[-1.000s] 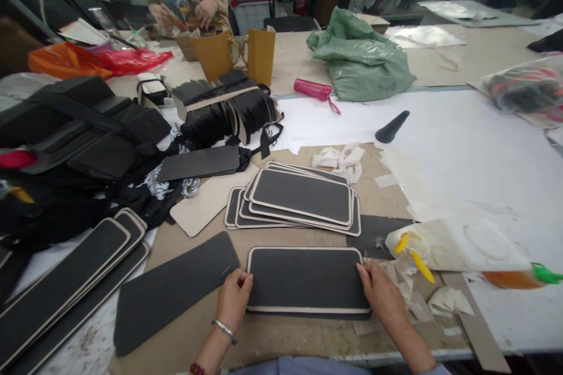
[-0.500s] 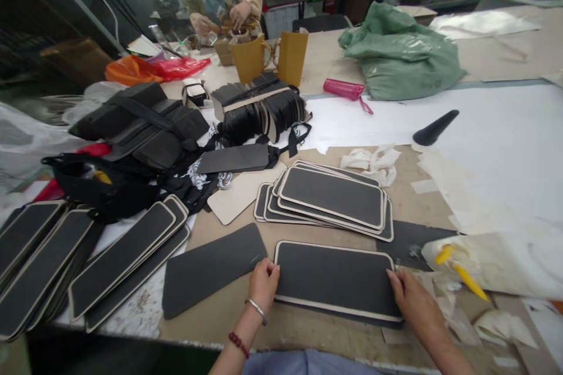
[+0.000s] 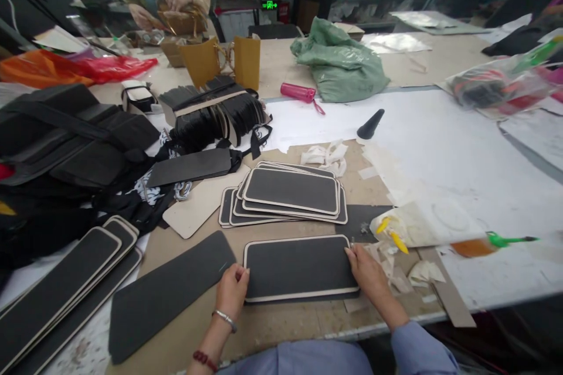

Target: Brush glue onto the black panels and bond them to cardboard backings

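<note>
A dark grey rectangular panel with rounded corners and a pale border [image 3: 301, 266] lies in front of me. At its left end, my left hand [image 3: 233, 287] pinches the edge with curled fingers. The opposite end is gripped between thumb and fingers by my right hand [image 3: 372, 272]. A second dark sheet shows as a thin strip under the panel's near edge. To the left lies a plain dark panel [image 3: 171, 296] without a border. Just beyond is a fanned stack of bordered panels [image 3: 290, 190].
More bordered panels [image 3: 65, 293] lie at the left. Black bundled pieces [image 3: 215, 114] and a green bag [image 3: 338, 61] stand farther back. On the right are a plastic bag with a yellow nozzle [image 3: 391, 234] and a green-tipped bottle [image 3: 475, 246]. Another person [image 3: 165, 0] works across the table.
My view has swung to the right, so everything sits farther left in it. The held panel has turned slightly, its right end now farther from me. Both hands keep their hold.
</note>
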